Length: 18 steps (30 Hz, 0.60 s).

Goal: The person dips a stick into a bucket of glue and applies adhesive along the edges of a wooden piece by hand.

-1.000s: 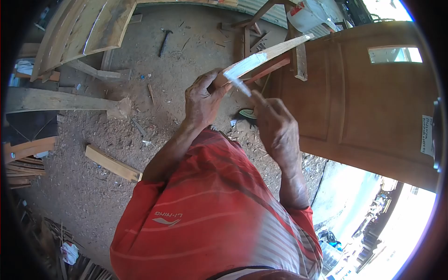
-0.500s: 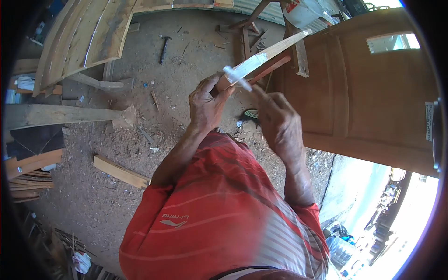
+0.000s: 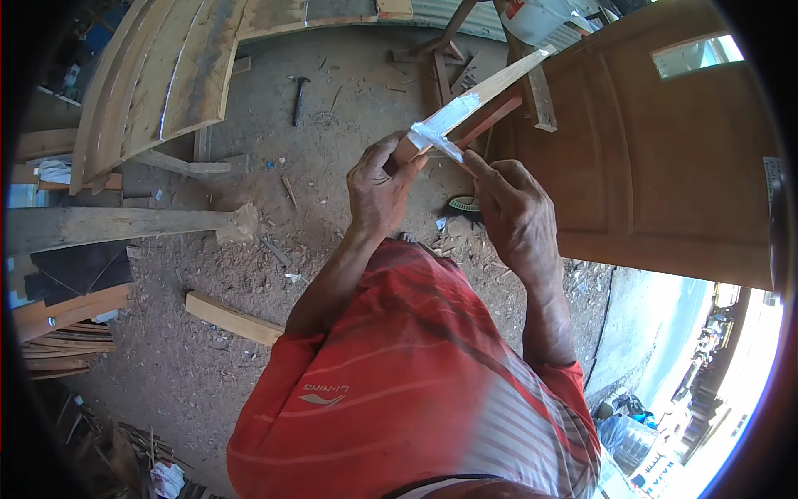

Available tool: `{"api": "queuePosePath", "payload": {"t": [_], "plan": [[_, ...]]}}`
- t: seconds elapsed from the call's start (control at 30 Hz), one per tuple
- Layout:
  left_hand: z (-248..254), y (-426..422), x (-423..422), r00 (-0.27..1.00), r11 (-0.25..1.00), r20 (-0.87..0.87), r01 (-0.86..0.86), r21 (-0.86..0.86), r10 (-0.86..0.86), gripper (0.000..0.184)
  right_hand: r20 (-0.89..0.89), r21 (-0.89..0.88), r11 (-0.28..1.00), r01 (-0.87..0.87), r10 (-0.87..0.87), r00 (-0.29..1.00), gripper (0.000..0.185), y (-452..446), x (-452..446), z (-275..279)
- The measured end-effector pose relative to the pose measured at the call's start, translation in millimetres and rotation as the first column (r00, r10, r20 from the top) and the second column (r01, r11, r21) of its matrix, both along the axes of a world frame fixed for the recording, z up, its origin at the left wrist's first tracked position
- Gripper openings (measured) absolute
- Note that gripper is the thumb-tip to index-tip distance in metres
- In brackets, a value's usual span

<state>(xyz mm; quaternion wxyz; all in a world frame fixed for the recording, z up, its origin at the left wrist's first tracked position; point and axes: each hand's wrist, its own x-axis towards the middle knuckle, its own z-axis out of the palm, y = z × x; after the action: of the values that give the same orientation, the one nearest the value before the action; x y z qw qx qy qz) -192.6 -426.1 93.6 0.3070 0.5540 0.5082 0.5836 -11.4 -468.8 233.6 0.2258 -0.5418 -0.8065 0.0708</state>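
Note:
My left hand (image 3: 378, 187) is closed around the near end of a narrow wooden strip (image 3: 503, 80), which slants up and away to the right. White paste (image 3: 459, 110) covers part of the strip's upper face close to that hand. Between the fingertips of my right hand (image 3: 517, 218) is a small flat stick (image 3: 450, 149), smeared white. Its far end rests against the pasted face near the strip's end. The part of the stick inside the fingers is hidden.
Joined boards (image 3: 195, 75) stand at upper left, with a hammer (image 3: 300, 100) on the ground beside them. A brown wooden door panel (image 3: 665, 158) fills the right. A white bucket (image 3: 536, 21) sits at the top. An offcut (image 3: 233, 318) lies at lower left.
My right hand has shifted slightly down and right with the stick, whose tip has slid along the strip's near end. The left hand keeps its hold. The whole view has shifted a little.

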Motion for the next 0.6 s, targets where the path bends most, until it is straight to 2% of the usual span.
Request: {"api": "queuePosePath", "payload": {"t": [0.1, 0.2, 0.27, 0.3, 0.4, 0.5, 0.53, 0.6], "plan": [[2, 1, 1, 1.0, 1.0, 0.005, 0.01, -0.002, -0.01, 0.042, 0.137, 0.107, 0.993, -0.042, 0.027, 0.99, 0.043, 9, -6, -11], [7, 0, -1, 0.999, 0.998, 0.015, 0.044, -0.05, -0.044, 0.041, 0.121, 0.094, 0.99, 0.102, -0.113, 0.986, 0.041, 21, -5, -10], [1, 2, -1, 0.994, 0.996, 0.081, 0.072, -0.057, -0.067, 0.04, 0.086, 0.067, 0.994, 0.085, -0.091, 0.992, 0.04, 18, -4, -13], [5, 1, -3, 0.997, 0.996, 0.048, 0.057, -0.063, -0.054, 0.04, 0.069, 0.051, 0.996, 0.077, -0.08, 0.994, 0.04, 16, -3, -14], [14, 0, -3, 0.999, 0.998, -0.018, 0.039, -0.053, -0.04, 0.04, 0.18, 0.122, 0.99, 0.064, -0.086, 0.98, 0.039, 18, -2, -15], [10, 2, -6, 0.999, 0.998, -0.018, 0.048, -0.041, -0.049, 0.041, 0.116, 0.108, 0.981, 0.164, -0.177, 0.977, 0.039, 27, 4, -17], [11, 2, -7, 0.998, 0.996, -0.013, 0.054, -0.064, -0.055, 0.04, 0.114, 0.073, 0.986, 0.153, -0.161, 0.98, 0.039, 22, 0, -14], [9, 3, -8, 0.998, 0.995, 0.007, 0.064, -0.082, -0.064, 0.04, 0.154, 0.111, 0.992, 0.062, -0.079, 0.985, 0.039, 16, -4, -21]]}}
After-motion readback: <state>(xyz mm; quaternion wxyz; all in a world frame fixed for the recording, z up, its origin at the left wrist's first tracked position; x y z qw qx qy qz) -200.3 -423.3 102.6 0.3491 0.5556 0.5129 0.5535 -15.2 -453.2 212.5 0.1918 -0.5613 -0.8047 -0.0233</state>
